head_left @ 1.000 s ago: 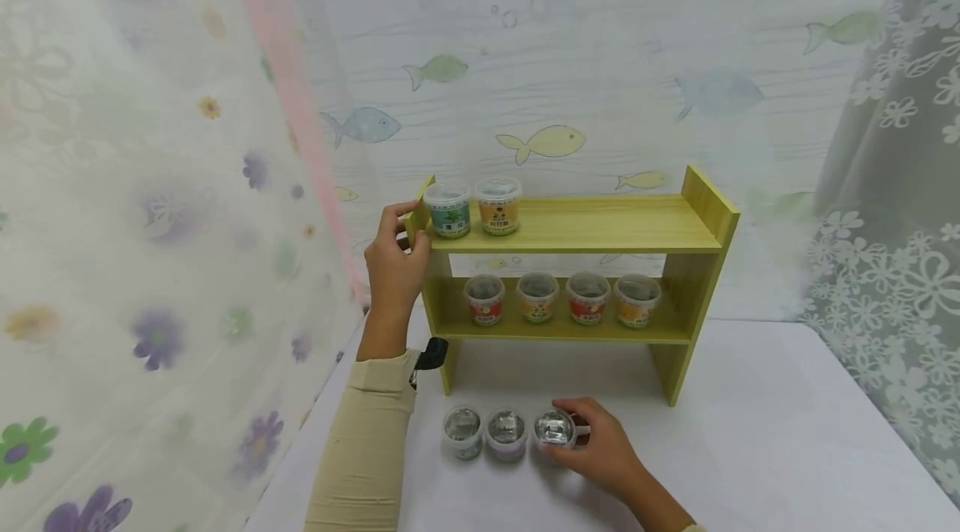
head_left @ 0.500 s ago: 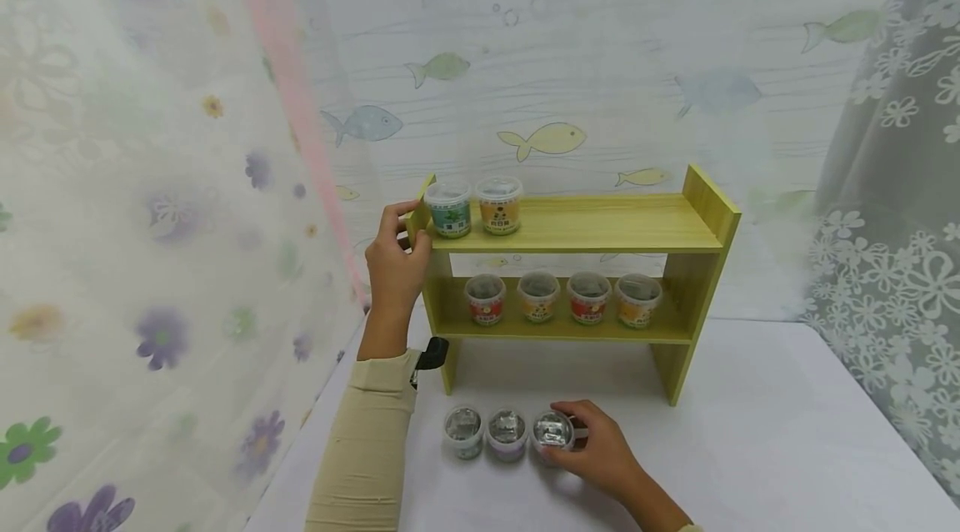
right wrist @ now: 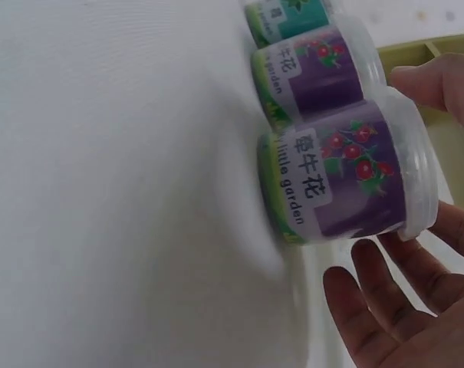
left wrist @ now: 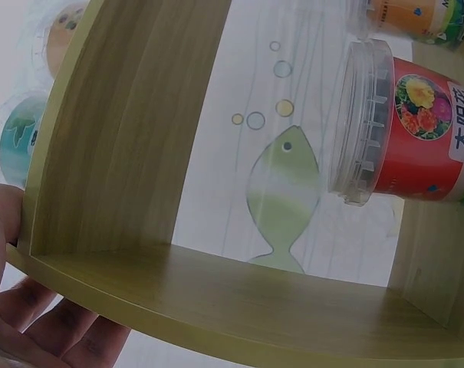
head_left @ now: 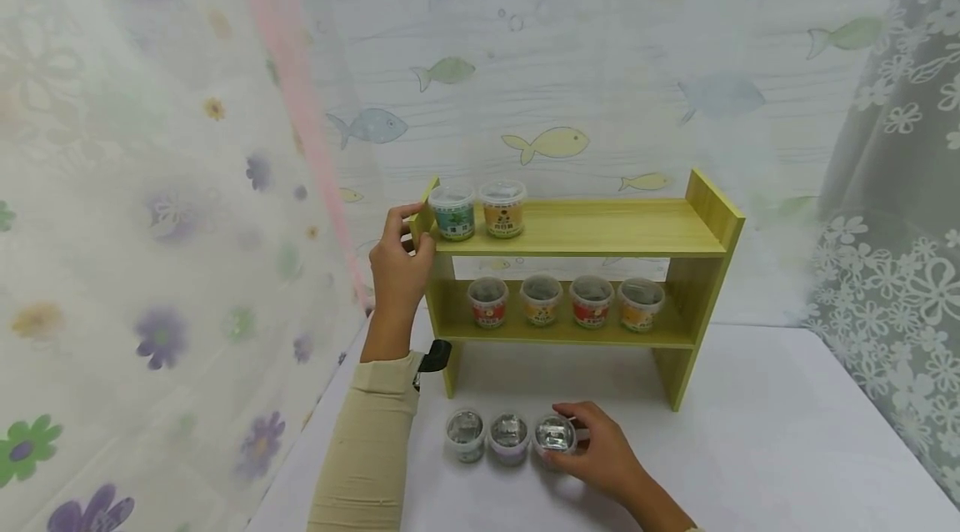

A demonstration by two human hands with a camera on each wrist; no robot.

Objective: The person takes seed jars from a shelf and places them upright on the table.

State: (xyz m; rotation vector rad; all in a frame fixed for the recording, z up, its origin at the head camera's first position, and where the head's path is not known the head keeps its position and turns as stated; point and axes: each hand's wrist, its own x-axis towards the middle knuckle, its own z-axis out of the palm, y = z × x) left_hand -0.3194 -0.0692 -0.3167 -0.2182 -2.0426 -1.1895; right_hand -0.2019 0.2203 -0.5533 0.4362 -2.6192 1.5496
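Purple tub (head_left: 555, 434) at R end of row of 3 on bench (head_left: 795, 432), in front of wood shelf (head_left: 600, 232). R hand (head_left: 603, 449) clamped on its rim, thumb & fingers opp. sides. 2nd purple tub (head_left: 509, 437) just beside, then teal tub (head_left: 466, 434). L hand (head_left: 401, 265) clamped on shelf's L end, nr top-level mint tub (head_left: 453, 217). 4 red/orange tubs (head_left: 490, 313) on lower level.

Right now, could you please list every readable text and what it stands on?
"牵牛花": purple cup held by the right hand.
"little garden": same cup.
"牛花": second purple cup, first character blurred.
"garden": second purple cup.
"太阳花": red cup.
"My": red cup.
Remaining print: too small or blurred.
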